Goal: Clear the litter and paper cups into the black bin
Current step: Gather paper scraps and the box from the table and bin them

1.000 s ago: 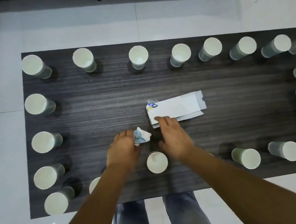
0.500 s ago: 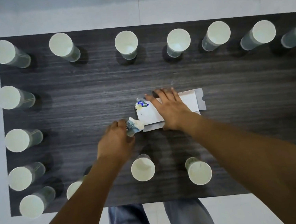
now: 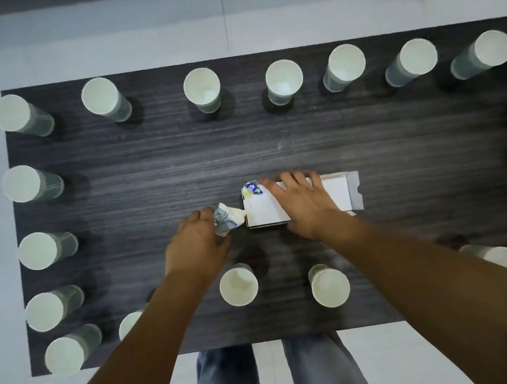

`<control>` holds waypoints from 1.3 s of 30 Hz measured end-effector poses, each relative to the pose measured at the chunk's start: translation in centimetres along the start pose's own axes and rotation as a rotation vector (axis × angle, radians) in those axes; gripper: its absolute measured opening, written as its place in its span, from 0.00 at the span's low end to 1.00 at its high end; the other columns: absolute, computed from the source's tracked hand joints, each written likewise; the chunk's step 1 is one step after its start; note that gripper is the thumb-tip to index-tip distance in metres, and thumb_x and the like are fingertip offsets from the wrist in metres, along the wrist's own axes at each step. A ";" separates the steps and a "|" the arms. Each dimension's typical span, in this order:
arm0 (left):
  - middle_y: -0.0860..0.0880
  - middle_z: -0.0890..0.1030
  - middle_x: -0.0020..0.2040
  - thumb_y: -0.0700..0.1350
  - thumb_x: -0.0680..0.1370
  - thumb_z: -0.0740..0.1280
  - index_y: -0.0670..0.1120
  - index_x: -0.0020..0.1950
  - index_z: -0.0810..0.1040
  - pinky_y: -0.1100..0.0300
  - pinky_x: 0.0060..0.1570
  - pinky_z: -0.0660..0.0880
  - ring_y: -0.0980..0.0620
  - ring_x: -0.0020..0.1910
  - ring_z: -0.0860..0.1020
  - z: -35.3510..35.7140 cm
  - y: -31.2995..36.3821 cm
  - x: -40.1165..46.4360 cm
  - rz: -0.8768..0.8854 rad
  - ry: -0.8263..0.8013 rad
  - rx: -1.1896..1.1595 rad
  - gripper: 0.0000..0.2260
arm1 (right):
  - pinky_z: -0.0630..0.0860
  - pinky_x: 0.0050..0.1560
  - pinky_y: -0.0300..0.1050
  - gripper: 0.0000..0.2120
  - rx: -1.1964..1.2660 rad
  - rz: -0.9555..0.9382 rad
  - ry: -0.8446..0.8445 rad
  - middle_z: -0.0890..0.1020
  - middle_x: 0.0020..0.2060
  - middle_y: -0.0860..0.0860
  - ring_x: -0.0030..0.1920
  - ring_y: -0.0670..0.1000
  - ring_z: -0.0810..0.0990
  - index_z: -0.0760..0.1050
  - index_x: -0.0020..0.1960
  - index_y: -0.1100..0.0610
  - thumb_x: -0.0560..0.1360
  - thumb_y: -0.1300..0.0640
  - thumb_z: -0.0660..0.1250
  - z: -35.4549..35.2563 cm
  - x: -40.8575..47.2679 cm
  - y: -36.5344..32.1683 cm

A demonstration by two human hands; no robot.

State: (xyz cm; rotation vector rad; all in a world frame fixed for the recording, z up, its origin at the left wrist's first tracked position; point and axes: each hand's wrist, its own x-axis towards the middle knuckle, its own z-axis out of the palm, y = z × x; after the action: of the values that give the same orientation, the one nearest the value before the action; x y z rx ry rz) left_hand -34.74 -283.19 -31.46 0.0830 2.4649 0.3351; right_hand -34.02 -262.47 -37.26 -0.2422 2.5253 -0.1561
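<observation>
Left hand: the left hand (image 3: pixel 195 248) has its fingers curled round a crumpled wrapper (image 3: pixel 227 219) and is holding it just above the table.
Right hand: the right hand (image 3: pixel 305 205) lies flat with straight fingers on top of a white box (image 3: pixel 339 193). It is pressing on the box, not grabbing it yet.
Small scrap: a tiny blue and yellow scrap (image 3: pixel 252 189) sits at the left end of the box, right by the fingertips (image 3: pixel 265 182) of the right hand.
Cups: lots of paper cups (image 3: pixel 238 285) stand up all round the edge of the dark table (image 3: pixel 157 173). None looks picked up.
Bin: the black bin is not in view, so I cannot tell where it is.
Done so far: I think almost nothing is done. One bit of litter is in a hand, but nothing shows as thrown away.
Left to do: the box, the small scrap and the wrapper need to go in the bin, and then every cup. That looks like most of the job.
</observation>
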 end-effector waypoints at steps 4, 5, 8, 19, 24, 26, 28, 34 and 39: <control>0.46 0.74 0.62 0.49 0.77 0.66 0.45 0.68 0.68 0.51 0.56 0.73 0.46 0.62 0.71 -3.0 1.7 -2.6 0.064 0.025 0.014 0.21 | 0.54 0.72 0.60 0.48 0.085 0.127 0.021 0.62 0.71 0.54 0.71 0.58 0.61 0.46 0.77 0.46 0.69 0.53 0.74 -2.7 -4.7 -0.3; 0.45 0.74 0.62 0.49 0.77 0.66 0.45 0.68 0.68 0.51 0.57 0.72 0.46 0.62 0.71 -3.8 2.3 -3.5 0.086 0.026 0.018 0.21 | 0.54 0.72 0.60 0.48 0.099 0.162 0.035 0.63 0.70 0.54 0.70 0.58 0.62 0.46 0.77 0.46 0.69 0.54 0.74 -3.4 -6.2 -0.6; 0.44 0.74 0.62 0.48 0.76 0.66 0.45 0.67 0.69 0.50 0.57 0.72 0.44 0.62 0.71 -6.5 4.2 -6.5 0.157 0.014 0.048 0.20 | 0.56 0.71 0.59 0.48 0.128 0.251 0.097 0.64 0.69 0.53 0.69 0.58 0.63 0.46 0.77 0.47 0.68 0.54 0.74 -5.8 -11.2 -1.7; 0.45 0.73 0.62 0.48 0.77 0.64 0.46 0.67 0.68 0.51 0.56 0.70 0.45 0.62 0.71 -7.2 9.8 -19.4 0.602 -0.079 0.360 0.20 | 0.60 0.67 0.60 0.49 0.467 0.708 0.281 0.66 0.67 0.54 0.67 0.59 0.64 0.47 0.76 0.46 0.66 0.44 0.74 -6.1 -31.9 -6.2; 0.46 0.74 0.60 0.47 0.77 0.64 0.44 0.63 0.70 0.53 0.53 0.71 0.46 0.60 0.71 -4.5 14.8 -24.3 0.791 -0.113 0.487 0.16 | 0.61 0.66 0.57 0.50 0.541 0.896 0.299 0.67 0.65 0.53 0.65 0.57 0.66 0.47 0.76 0.47 0.64 0.49 0.76 -2.3 -41.8 -6.9; 0.46 0.74 0.60 0.48 0.77 0.64 0.44 0.63 0.69 0.53 0.52 0.71 0.46 0.60 0.71 -2.6 17.8 -26.3 0.896 -0.107 0.563 0.17 | 0.62 0.65 0.56 0.50 0.576 0.973 0.323 0.67 0.66 0.53 0.65 0.57 0.66 0.48 0.76 0.47 0.64 0.49 0.76 -0.7 -45.7 -6.4; 0.46 0.74 0.59 0.47 0.77 0.64 0.44 0.61 0.70 0.52 0.51 0.71 0.45 0.58 0.72 -0.3 21.4 -28.8 0.986 -0.096 0.604 0.15 | 0.62 0.64 0.56 0.50 0.618 1.049 0.342 0.67 0.66 0.53 0.65 0.57 0.66 0.48 0.76 0.47 0.64 0.49 0.76 1.2 -49.8 -5.8; 0.45 0.75 0.58 0.45 0.75 0.64 0.43 0.60 0.71 0.53 0.51 0.69 0.43 0.58 0.73 10.2 32.2 -39.1 1.211 -0.137 0.664 0.15 | 0.62 0.63 0.54 0.48 0.634 1.198 0.374 0.66 0.65 0.51 0.63 0.56 0.67 0.49 0.77 0.47 0.65 0.51 0.74 8.9 -63.3 -3.1; 0.47 0.74 0.58 0.47 0.76 0.64 0.45 0.63 0.69 0.55 0.51 0.70 0.46 0.58 0.72 20.7 39.2 -50.0 1.379 -0.212 0.753 0.17 | 0.60 0.64 0.53 0.48 0.738 1.362 0.400 0.65 0.66 0.51 0.64 0.56 0.65 0.47 0.77 0.48 0.66 0.51 0.73 16.7 -76.2 -0.5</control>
State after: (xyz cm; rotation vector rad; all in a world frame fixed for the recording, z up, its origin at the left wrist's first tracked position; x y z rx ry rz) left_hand 16.66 -247.84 -7.38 1.9970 1.7973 -0.0884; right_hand 37.21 -248.11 -8.87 1.8443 2.2161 -0.5636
